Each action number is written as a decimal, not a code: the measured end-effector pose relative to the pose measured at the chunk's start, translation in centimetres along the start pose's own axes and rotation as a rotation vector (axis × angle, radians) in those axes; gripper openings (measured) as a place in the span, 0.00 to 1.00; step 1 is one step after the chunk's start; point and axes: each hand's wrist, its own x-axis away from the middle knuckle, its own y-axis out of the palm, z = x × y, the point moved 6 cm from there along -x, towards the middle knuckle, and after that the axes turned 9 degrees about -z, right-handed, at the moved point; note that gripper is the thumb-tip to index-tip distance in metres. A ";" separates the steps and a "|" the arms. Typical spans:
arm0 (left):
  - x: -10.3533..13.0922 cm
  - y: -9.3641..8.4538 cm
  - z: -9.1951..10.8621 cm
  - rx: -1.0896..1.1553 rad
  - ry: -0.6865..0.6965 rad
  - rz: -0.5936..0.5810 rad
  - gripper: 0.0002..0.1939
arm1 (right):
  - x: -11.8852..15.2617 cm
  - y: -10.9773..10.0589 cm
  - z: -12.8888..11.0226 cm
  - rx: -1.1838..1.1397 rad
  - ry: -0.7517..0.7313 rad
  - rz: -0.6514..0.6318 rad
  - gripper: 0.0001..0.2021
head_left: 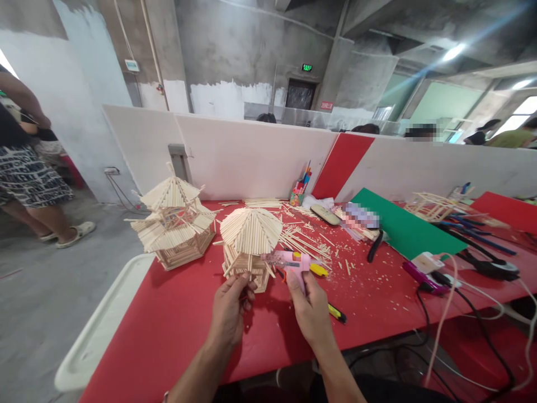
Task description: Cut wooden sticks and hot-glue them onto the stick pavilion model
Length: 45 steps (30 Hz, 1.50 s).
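My right hand point(310, 305) is wrapped round a pink glue gun point(297, 268), whose nozzle points left at the roof edge of a small pavilion model point(251, 232) made of pale wooden sticks. My left hand point(232, 305) is closed in front of that model, its fingertips pinching a thin wooden stick point(250, 263) just below the eave. The far end of the stick meets the roof; whether it is fixed there I cannot tell. To the left stands a larger two-tiered stick pavilion point(176, 224).
Loose sticks point(300, 240) and scraps lie behind the glue gun. A yellow-black cutter point(337, 313) rests near my right wrist. Further right are a green board point(403, 224), a power strip point(425, 277) and trailing cables. A white partition point(251, 157) borders the red table point(168, 336). A person point(33, 168) stands left.
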 end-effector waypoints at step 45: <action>-0.1 0.0 -0.1 -0.013 -0.005 -0.008 0.14 | 0.3 0.3 0.7 -0.096 0.046 -0.034 0.22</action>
